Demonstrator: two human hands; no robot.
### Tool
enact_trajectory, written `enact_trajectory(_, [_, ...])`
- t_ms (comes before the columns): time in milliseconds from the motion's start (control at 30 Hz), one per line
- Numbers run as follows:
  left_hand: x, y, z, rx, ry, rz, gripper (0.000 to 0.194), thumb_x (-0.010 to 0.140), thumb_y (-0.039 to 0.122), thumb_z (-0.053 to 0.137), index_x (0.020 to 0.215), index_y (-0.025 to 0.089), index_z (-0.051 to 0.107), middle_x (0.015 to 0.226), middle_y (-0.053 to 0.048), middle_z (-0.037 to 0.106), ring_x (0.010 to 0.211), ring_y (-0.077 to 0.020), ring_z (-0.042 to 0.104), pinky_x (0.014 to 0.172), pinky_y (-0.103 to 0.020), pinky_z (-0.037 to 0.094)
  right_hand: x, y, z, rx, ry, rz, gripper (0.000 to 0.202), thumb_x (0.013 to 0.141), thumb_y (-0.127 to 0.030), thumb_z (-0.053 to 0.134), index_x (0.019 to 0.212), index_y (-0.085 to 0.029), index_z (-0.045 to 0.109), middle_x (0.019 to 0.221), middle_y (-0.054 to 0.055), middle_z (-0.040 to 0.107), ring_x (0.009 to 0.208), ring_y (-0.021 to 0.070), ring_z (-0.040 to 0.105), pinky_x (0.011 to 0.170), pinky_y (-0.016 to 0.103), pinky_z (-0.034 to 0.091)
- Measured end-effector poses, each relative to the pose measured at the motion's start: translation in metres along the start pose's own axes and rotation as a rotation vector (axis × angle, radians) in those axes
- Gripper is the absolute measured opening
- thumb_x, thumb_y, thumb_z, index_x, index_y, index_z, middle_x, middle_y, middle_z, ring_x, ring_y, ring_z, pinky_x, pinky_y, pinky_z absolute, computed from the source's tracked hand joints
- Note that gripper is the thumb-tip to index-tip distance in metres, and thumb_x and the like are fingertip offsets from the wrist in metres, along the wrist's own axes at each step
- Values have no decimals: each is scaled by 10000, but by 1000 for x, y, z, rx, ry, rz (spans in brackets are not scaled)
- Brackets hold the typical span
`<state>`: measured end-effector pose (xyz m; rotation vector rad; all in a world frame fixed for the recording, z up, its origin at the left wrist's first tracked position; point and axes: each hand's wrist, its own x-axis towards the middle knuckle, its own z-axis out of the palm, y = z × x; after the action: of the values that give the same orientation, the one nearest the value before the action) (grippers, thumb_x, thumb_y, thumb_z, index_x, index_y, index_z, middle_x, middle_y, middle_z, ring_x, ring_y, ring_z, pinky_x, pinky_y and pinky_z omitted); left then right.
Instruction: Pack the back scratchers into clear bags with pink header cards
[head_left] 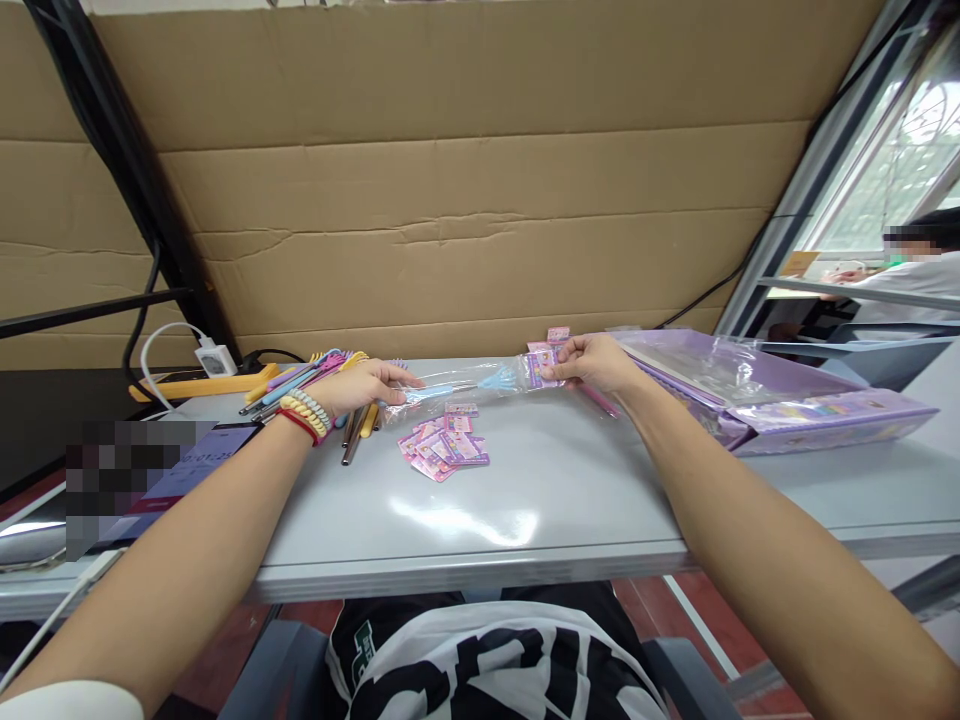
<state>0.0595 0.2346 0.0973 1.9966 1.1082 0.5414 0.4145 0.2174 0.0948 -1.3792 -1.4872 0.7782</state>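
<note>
Stretched between my two hands, a long clear plastic bag [450,388] holds a slim light-blue item with a wider blue end; its exact kind I cannot make out. My left hand [366,388] pinches the bag's left end, beside a bunch of colourful pen-like sticks [300,382]. At the other end, my right hand [596,362] grips the bag by a pink and purple printed card [541,370]. Below the bag lies a loose pile of similar small printed cards [446,445]. Partly behind my right hand are more pink packages [557,336].
An open purple box [832,412] with clear plastic in it stands on the right of the grey table [480,535]. A screen device [180,470], a white charger [215,357] and cables lie left. Cardboard [480,180] walls the back. Another person [911,285] sits far right.
</note>
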Motion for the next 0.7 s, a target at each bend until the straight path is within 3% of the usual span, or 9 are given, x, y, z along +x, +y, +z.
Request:
enact_trajectory(100, [0,0,0,-10,-13,4,382,617,334,715,983,230,742,1063,-56,692,957,-227,623,751,-296,513,-7,-4,6,-17,-29,-60,412,476,-274,871,654,-161,517,524,-22,572,458,79,519,433,190,433])
enact_trajectory(200, [0,0,-1,-12,-16,15,381,633,329,709,999,226,736,1045,-59,700,967,-224,618,766,-296,506,-12,-8,8,-27,-124,-83,284,627,-318,787,773,-137,624,712,45,653,635,123,602,502,203,495])
enact_trajectory(300, [-1,0,-2,-6,-11,17,405,645,337,702,1028,207,722,1039,-71,705,964,-223,616,781,-311,504,-12,-8,8,51,-222,-48,191,689,-286,720,791,-138,654,872,87,676,821,176,632,603,249,558])
enact_trajectory(400, [-1,0,-2,7,-3,-1,425,643,345,697,1040,193,715,1054,-79,701,966,-232,618,772,-330,511,-10,-8,8,111,-201,-26,125,702,-257,701,724,-149,641,820,67,669,788,168,629,661,289,583])
enact_trajectory(533, [-1,1,-1,43,-19,31,394,653,353,693,1019,211,726,1024,-64,711,1048,-246,594,869,-345,485,-10,-8,10,36,-143,-39,205,660,-252,765,586,-145,606,603,10,594,600,120,584,672,298,591])
enact_trajectory(700, [1,1,2,41,-19,36,399,644,380,704,1006,215,734,1048,-58,701,1029,-241,596,872,-336,476,-8,-7,12,44,-68,-25,235,571,-256,835,589,-130,638,584,14,596,578,121,581,645,291,588])
